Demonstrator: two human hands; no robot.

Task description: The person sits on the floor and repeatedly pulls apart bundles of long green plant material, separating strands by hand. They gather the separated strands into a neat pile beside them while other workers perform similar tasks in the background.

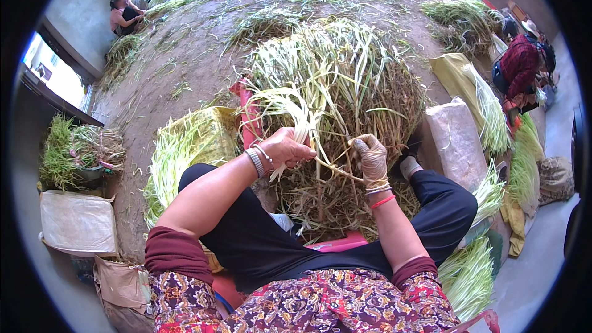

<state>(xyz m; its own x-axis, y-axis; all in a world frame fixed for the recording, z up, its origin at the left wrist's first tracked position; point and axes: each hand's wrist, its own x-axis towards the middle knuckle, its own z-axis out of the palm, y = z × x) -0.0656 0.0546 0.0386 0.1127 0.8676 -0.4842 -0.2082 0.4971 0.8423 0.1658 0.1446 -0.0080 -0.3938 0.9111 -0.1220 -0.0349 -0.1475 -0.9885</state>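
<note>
My left hand (pixel 287 149), bare and with a watch and a bracelet at the wrist, holds a bunch of pale yellow-green stalks (pixel 296 108) that droop over to the left. At the right, my right hand (pixel 370 157) wears a thin, stained glove and pinches a thin brownish stalk between thumb and fingers. One yellowish stalk (pixel 340 169) runs slantwise between the two hands. Beneath and beyond them lies a large heap of long-leaved plants (pixel 365 83), pale leaves at the far side and dry brown stems nearer me.
Trimmed pale stalks (pixel 173 148) lie on a yellow woven sack (pixel 222 125) at my left. A white wrapped block (pixel 455 136) stands at my right, near more stalks (pixel 467 277). One person (pixel 522 64) bends at the far right; another (pixel 124 16) sits at the far left.
</note>
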